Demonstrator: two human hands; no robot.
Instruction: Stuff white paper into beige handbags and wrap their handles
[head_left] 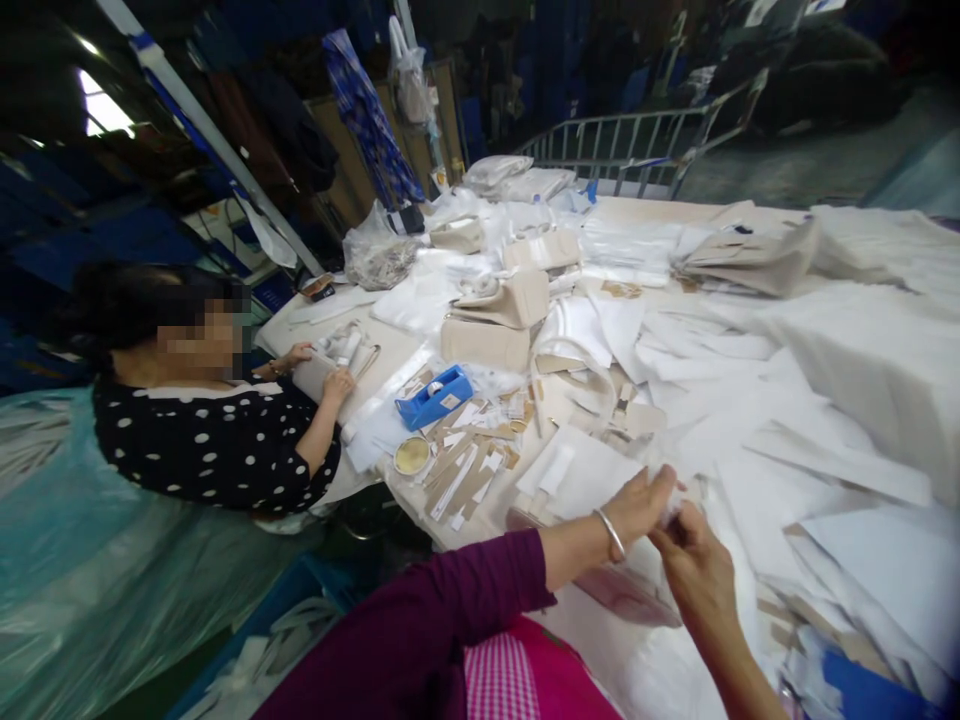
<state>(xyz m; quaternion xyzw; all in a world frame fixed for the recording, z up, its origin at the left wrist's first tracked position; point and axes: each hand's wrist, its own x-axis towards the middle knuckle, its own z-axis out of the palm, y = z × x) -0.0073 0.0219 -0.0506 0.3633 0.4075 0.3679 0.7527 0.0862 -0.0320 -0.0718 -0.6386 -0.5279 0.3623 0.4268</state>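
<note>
The left hand (641, 505) and the right hand (697, 560) both pinch some thin whitish wrapping (670, 508) above a pale bag (626, 592) on the table (484, 522).

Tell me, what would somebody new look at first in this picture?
Probably the bright blue tape dispenser, left of the middle on the pale, cluttered table. Then maybe the purple sleeve at the bottom, leading to a left hand with a silver bangle at its wrist, close beside the right hand. At the picture's left, a co-worker's dotted black top may catch the eye too.
</note>
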